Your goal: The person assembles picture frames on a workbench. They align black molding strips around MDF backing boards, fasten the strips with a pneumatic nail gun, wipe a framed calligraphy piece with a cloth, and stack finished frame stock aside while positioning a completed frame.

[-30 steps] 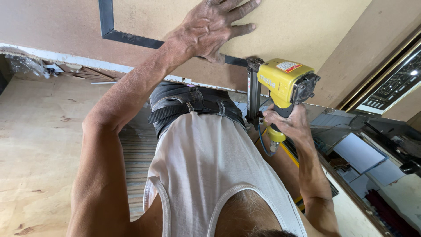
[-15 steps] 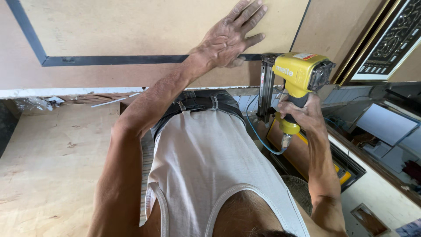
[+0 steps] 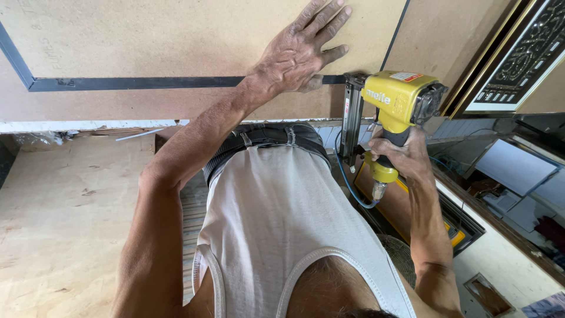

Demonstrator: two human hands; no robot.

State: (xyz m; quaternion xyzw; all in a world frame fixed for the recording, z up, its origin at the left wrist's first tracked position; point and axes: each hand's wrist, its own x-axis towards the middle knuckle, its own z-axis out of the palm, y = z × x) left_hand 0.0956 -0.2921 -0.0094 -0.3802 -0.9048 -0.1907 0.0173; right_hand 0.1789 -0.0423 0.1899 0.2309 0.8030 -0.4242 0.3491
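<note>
Nailing along the dark frame strip looks partway done, as we judge it: our left hand lies flat with fingers spread on the brown backing board, pressing it down just above the strip and gripping nothing, while our right hand is clenched around the handle of the yellow nail gun, whose metal nose stands against the strip near its right corner. We cannot make out any driven nails in the strip, so how many are in and how much of the run is left, we cannot tell; the long stretch toward the left corner shows nothing either way. A thin blue air hose drops from the gun's base. Below the board we see a pale plywood floor with scraps along a white edge. To the right lean an ornate framed panel with gold trim, some flat sheets and a dark frame with a yellow edge, all crowded close together.
</note>
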